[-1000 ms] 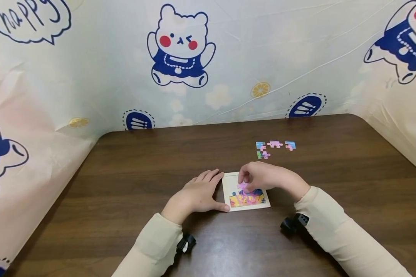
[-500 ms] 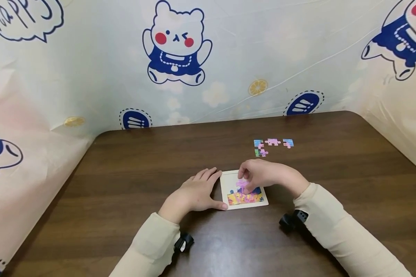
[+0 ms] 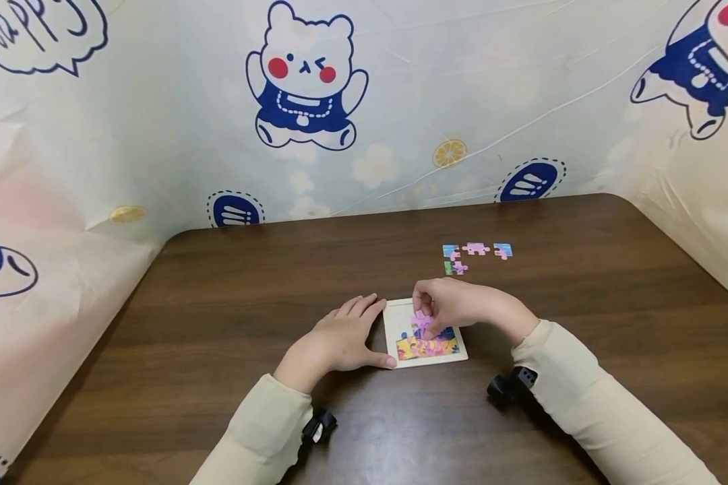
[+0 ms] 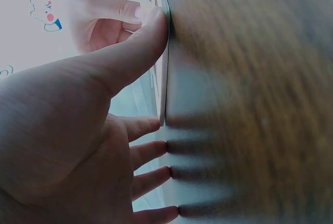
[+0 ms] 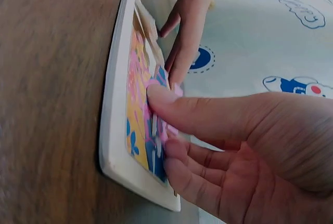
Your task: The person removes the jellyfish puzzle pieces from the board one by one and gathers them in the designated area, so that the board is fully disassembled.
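My left hand (image 3: 334,343) lies spread at the left side of a white puzzle tray (image 3: 431,363). Its thumb touches the near left corner, and the fingertips reach the far left corner. Over the tray, my right hand (image 3: 455,303) pinches a pink jigsaw piece (image 3: 420,320) between thumb and fingers. The piece is low over the tray, just above the filled part of the picture. Yellow and pink joined pieces (image 5: 136,89) fill the tray's near side, with blue ones beside them. The fingers partly hide the middle of the picture.
Several loose jigsaw pieces (image 3: 476,248), pink, blue and green, lie on the brown table (image 3: 249,283) beyond the tray. A printed cloth (image 3: 400,101) with cartoon bears hangs behind the table and along its sides. Each wrist bears a small black camera (image 3: 319,426).
The head view has shifted slightly. My right fingertips have edged a little left with the pink piece, more of which shows. My left hand keeps its place at the tray.
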Motion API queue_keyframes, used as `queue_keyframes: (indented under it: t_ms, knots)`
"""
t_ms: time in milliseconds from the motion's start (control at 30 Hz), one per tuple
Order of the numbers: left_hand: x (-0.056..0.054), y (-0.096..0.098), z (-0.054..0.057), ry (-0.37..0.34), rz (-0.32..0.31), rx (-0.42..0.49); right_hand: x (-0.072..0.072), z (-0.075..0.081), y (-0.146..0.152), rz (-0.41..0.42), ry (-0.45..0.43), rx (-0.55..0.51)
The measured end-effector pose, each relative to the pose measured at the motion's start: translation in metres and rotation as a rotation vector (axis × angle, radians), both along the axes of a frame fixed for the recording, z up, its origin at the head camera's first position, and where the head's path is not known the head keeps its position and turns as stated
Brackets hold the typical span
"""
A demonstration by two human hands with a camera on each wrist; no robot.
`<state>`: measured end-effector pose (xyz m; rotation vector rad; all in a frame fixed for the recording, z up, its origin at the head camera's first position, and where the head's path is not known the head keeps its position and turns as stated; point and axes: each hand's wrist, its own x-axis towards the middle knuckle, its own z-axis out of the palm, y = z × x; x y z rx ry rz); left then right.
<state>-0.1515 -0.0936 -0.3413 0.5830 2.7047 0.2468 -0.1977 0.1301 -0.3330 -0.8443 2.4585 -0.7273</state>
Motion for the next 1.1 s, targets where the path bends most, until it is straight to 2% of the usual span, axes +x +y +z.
queue_keyframes:
  t_ms: [167,433,700,933,1100]
  knots:
    - [0.0,0.001,0.0,-0.003,0.0,-0.006,-0.003,-0.001,0.003,0.009,-0.014,-0.019]
    - [0.002,0.0,0.0,-0.006,-0.007,0.001,-0.008,0.0,0.011,0.035,-0.098,-0.106]
    - [0.002,0.0,-0.002,-0.006,0.001,-0.011,-0.011,0.002,0.016,0.062,-0.139,-0.177]
    - [0.002,0.0,-0.001,-0.007,-0.004,-0.001,-0.015,0.003,0.022,0.038,-0.083,-0.214]
    - [0.001,0.0,0.0,-0.011,-0.004,-0.007,-0.021,0.005,0.03,-0.024,-0.029,-0.229]
